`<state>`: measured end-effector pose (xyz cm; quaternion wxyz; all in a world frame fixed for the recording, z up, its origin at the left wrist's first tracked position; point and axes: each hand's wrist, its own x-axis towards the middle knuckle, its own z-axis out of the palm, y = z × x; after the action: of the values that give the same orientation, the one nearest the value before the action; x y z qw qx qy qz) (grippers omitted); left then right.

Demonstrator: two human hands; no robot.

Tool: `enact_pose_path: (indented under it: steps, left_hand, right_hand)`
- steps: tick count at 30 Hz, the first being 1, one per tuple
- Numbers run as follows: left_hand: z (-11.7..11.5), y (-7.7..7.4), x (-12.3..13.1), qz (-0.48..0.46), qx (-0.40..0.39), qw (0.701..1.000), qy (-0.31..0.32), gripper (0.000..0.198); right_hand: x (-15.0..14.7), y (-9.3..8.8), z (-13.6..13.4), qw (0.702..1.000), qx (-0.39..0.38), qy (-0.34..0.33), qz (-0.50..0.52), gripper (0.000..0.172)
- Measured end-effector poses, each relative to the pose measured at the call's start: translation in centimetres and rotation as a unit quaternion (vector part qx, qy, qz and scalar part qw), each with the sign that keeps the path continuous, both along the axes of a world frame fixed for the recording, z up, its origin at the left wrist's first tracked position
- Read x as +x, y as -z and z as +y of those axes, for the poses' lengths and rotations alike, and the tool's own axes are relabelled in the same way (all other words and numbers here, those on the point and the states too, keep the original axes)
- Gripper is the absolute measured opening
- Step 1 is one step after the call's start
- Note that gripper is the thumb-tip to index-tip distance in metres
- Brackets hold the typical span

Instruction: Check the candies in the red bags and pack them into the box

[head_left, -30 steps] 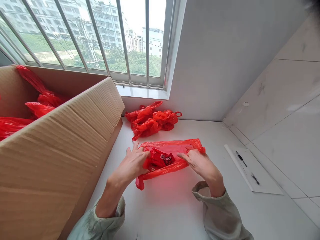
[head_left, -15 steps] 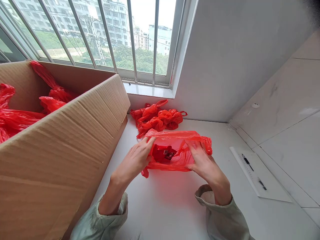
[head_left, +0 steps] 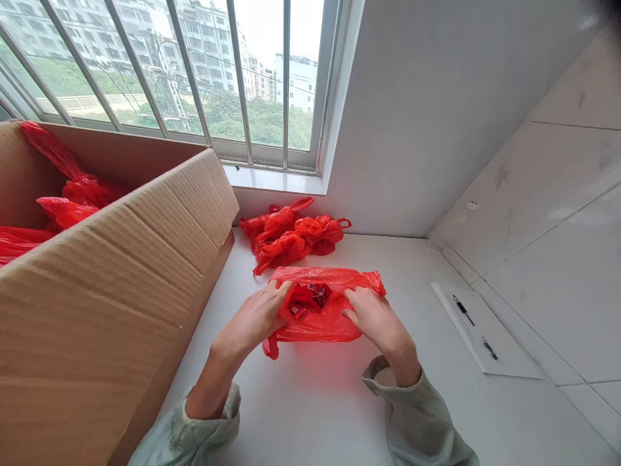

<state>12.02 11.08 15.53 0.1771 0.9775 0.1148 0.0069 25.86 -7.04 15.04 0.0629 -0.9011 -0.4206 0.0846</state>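
Note:
A red plastic bag (head_left: 320, 327) is held with its mouth spread between my two hands over the white table. My left hand (head_left: 259, 312) grips the bag's left rim, thumb inside the mouth and some fingers hidden by the plastic. On the other side my right hand (head_left: 376, 317) is closed on the right rim, its fingertips partly inside. Down in the bag lie small red printed packets (head_left: 317, 294), one with a barcode patch; their exact kind cannot be made out.
On the left stands a large cardboard box (head_left: 145, 259) with red plastic bags (head_left: 82, 191) inside. Several knotted red bags (head_left: 295, 233) lie against the wall below the barred window (head_left: 218, 84). At right, two pens (head_left: 463, 309) rest on a white paper sheet (head_left: 504, 353).
The view has turned slightly, shifting the scene leftward. My hands have come closer together, narrowing the bag's mouth, and my right hand has drawn back a little. More of the packets shows.

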Motion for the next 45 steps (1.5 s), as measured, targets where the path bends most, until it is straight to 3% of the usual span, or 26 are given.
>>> enact_pose_path:
  steps: [4, 7, 12, 15, 17, 22, 29, 40, 45]
  left_hand:
    - [-0.2, -1.0, -0.2, -0.042, -0.028, 0.999, 0.008, 0.025]
    - [-0.1, -0.9, -0.2, -0.068, -0.037, 0.997, 0.007, 0.028]
    - [0.4, -0.1, -0.3, -0.081, -0.030, 0.996, 0.006, 0.039]
    - [0.6, 0.3, -0.3, -0.074, -0.016, 0.997, -0.001, 0.040]
    - [0.7, 0.3, -0.3, -0.066, -0.006, 0.998, -0.011, 0.039]
    - [0.5, -0.3, -0.6, -0.036, -0.017, 0.999, -0.024, 0.038]
    - [-0.1, -0.5, -0.7, -0.034, -0.005, 0.999, -0.017, 0.037]
    - [0.3, -1.0, -1.3, -0.006, -0.030, 0.999, -0.016, 0.031]
    - [0.4, -0.5, -2.0, -0.002, -0.039, 0.999, 0.007, 0.038]
  right_hand:
    - [-1.0, 0.1, 2.6, 0.999, 0.023, -0.032, -0.021, 0.022]
    - [-1.4, 2.1, 5.5, 0.996, 0.044, -0.074, -0.009, 0.021]
    - [-0.5, 6.1, 8.8, 0.988, 0.098, -0.113, 0.023, 0.062]
    - [0.4, 6.8, 8.7, 0.983, 0.123, -0.124, 0.060, 0.071]
    - [1.1, 6.7, 8.1, 0.978, 0.137, -0.129, 0.089, 0.068]
    - [3.7, 5.7, 5.9, 0.966, 0.170, -0.125, 0.148, 0.042]
    - [6.1, 4.8, 4.2, 0.961, 0.199, -0.100, 0.165, 0.037]
    - [4.0, 4.1, 4.3, 0.953, 0.153, -0.148, 0.214, 0.004]
    - [3.2, 3.7, 5.0, 0.956, 0.173, -0.126, 0.201, 0.018]
